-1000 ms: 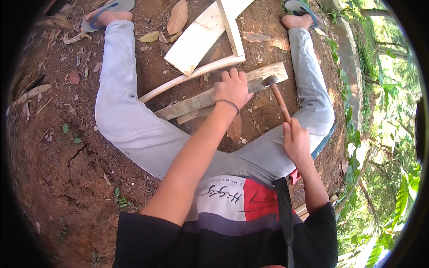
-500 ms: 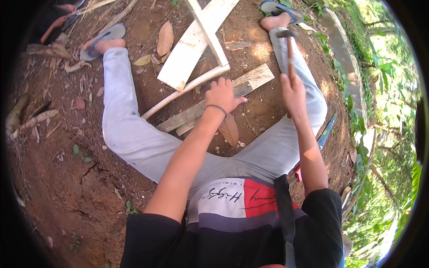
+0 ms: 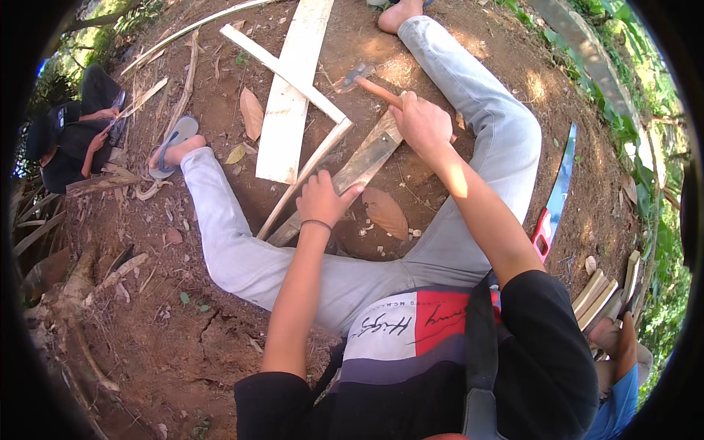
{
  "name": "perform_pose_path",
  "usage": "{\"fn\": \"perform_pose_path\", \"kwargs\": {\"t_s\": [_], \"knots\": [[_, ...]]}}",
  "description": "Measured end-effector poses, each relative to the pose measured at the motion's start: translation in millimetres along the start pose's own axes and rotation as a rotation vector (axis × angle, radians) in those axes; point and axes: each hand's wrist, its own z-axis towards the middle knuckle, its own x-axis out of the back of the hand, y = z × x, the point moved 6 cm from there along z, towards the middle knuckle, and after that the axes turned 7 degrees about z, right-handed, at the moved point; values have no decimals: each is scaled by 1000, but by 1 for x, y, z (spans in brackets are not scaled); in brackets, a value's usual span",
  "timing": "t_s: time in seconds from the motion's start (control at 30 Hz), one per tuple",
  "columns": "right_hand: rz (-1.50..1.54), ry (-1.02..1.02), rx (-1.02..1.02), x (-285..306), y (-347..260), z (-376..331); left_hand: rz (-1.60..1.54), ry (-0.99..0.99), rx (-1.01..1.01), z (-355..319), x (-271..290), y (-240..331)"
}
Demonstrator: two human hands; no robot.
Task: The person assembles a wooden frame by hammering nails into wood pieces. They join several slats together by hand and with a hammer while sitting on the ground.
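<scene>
My right hand [image 3: 424, 125] is closed around the wooden handle of a hammer [image 3: 380, 91], beside the far right end of a weathered wooden plank [image 3: 369, 157]. The hammer's metal head points left, out past that end. Lower along the same plank, my left hand [image 3: 321, 199] grips it with fingers over the far edge and thumb spread along the wood. The plank lies slanted between my legs, its near end at my left thigh. Against it on the left runs a thin wooden strip [image 3: 308, 167], meeting another strip [image 3: 282, 70] at a corner.
A wide pale board [image 3: 282, 143] lies under the far strip. Right of my leg rests a handsaw [image 3: 563, 176] with a red handle. Short wood pieces [image 3: 595, 299] lie near a person in blue [image 3: 620, 396]. Another person [image 3: 70, 147] sits at far left. Dry leaves dot the soil.
The hammer has swung from above my right leg leftward to the plank's far end. My left hand stays on the plank. The view has shifted, bringing the saw and both people more into sight.
</scene>
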Motion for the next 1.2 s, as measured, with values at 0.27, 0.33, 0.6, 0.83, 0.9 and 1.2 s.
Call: {"fn": "perform_pose_path", "kwargs": {"t_s": [0.27,0.33,0.6,0.83,0.9,1.2], "knots": [[-112,487,351,-7,2,2,3,-157,43,-3,9,-6],[-53,511,386,-8,1,2,13,-198,6,0,9,-6],[31,300,305,-16,8,13,-67,-341,-103,12,-2,-6],[91,338,300,-19,12,10,-763,-742,58,24,-11,-36],[104,357,294,-19,16,15,-944,-649,132,36,7,-57],[166,322,104,-11,-7,27,-1438,670,-176,28,200,-113]]}}
